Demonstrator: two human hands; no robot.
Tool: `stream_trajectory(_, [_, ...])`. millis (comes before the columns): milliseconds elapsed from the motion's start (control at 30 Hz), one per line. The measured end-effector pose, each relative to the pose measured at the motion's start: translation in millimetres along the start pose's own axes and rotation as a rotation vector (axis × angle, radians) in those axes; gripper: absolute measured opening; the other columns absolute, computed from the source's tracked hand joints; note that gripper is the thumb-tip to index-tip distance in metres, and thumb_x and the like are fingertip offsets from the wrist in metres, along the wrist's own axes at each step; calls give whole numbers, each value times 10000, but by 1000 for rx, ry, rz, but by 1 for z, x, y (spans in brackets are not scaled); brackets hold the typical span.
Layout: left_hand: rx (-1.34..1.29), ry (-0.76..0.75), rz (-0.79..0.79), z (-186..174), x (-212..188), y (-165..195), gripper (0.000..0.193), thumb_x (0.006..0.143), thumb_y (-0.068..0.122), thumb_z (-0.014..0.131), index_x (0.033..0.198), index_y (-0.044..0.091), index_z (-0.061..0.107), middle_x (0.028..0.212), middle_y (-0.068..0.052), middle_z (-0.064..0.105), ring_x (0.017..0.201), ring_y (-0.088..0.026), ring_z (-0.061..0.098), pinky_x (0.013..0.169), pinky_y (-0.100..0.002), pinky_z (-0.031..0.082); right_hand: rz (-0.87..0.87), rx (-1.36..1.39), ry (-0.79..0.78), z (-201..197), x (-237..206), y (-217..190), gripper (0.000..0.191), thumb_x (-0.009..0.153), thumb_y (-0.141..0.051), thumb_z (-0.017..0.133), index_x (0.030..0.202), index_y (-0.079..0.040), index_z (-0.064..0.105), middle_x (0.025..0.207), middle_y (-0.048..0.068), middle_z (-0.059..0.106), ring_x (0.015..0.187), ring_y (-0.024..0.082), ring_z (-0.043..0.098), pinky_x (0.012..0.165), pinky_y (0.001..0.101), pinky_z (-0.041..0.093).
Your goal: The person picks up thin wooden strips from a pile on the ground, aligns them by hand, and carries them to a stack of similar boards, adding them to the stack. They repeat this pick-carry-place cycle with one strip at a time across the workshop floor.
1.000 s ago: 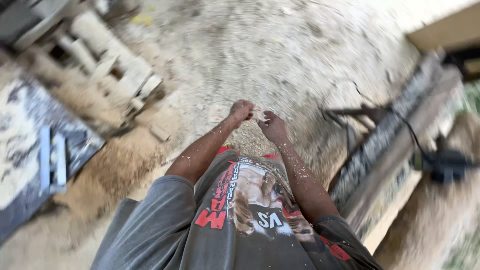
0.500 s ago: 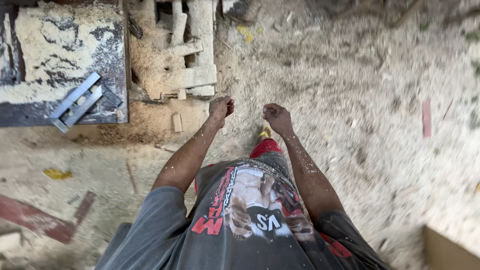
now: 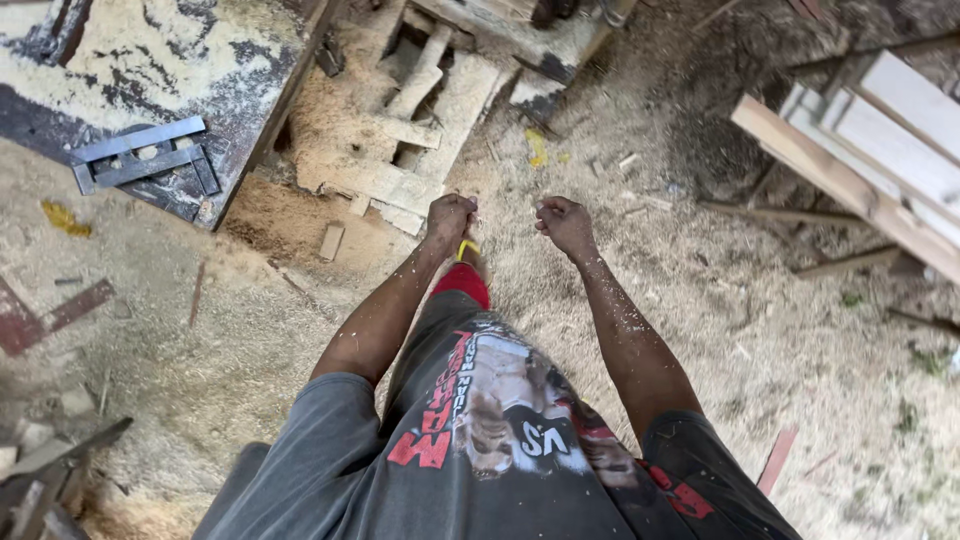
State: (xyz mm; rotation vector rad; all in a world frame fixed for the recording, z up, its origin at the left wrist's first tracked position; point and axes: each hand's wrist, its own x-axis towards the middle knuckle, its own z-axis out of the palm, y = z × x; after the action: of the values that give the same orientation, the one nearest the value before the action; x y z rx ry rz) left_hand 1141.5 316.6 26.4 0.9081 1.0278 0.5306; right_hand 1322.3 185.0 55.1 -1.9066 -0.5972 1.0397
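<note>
Both arms are held out in front of the body over a floor (image 3: 760, 330) covered in sawdust. The left hand (image 3: 450, 217) is curled into a loose fist, its grip closed, and nothing can be made out inside it. The right hand (image 3: 565, 224) is likewise curled, fingers bent inward; whether something small is pinched in it cannot be told. The two hands are near each other but apart, both dusted with wood flecks.

Just below the left hand a yellow strap (image 3: 466, 248) of footwear is seen, with red shorts (image 3: 462, 283) under it. A grey printed shirt (image 3: 500, 450) fills the lower part of the view.

Ahead of the left hand a heap of sawdust-coated wood offcuts (image 3: 400, 150) is piled, and one small block (image 3: 331, 241) lies apart from it on the floor. To the upper left a dark tabletop (image 3: 150, 60) caked with sawdust is seen, with a grey metal bracket (image 3: 145, 158) lying on it. At the upper right pale planks (image 3: 870, 150) are stacked at a slant. A yellow scrap (image 3: 65, 218) lies at the far left on the floor.
</note>
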Motion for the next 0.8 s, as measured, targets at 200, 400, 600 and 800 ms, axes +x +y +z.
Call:
stream_trajectory(200, [-45,147,-191,33,81,55,91,898,113,723,806,112,724,654,39,544,524,-71,457,457,-260,353,-279,-500,-94,-20,94,-44,245,1025,-276,714,1075,-42,765,1071,110,743,932,216,694,806,379,556])
stream_trajectory(400, [-119,214,-135,71,140,93,239,921,172,754,750,45,644,634,-27,571,504,-126,471,454,-297,406,-144,-654,-121,-31,203,-113,293,1022,-304,646,1069,-20,704,995,163,733,905,322,740,805,457,627])
stream_trajectory(600, [-224,368,-96,97,192,98,199,938,183,706,804,53,639,647,-24,594,524,-128,513,488,-290,439,-660,-999,-123,-3,299,-175,636,771,-223,810,1265,76,545,1273,345,521,1024,510,614,821,550,540])
stream_trajectory(800, [-436,696,5,112,211,81,133,945,130,676,857,30,676,671,-16,610,544,-106,508,490,-280,411,-837,-1369,-484,13,380,-198,348,908,-73,711,1245,-15,646,1312,283,542,1141,458,633,957,501,550])
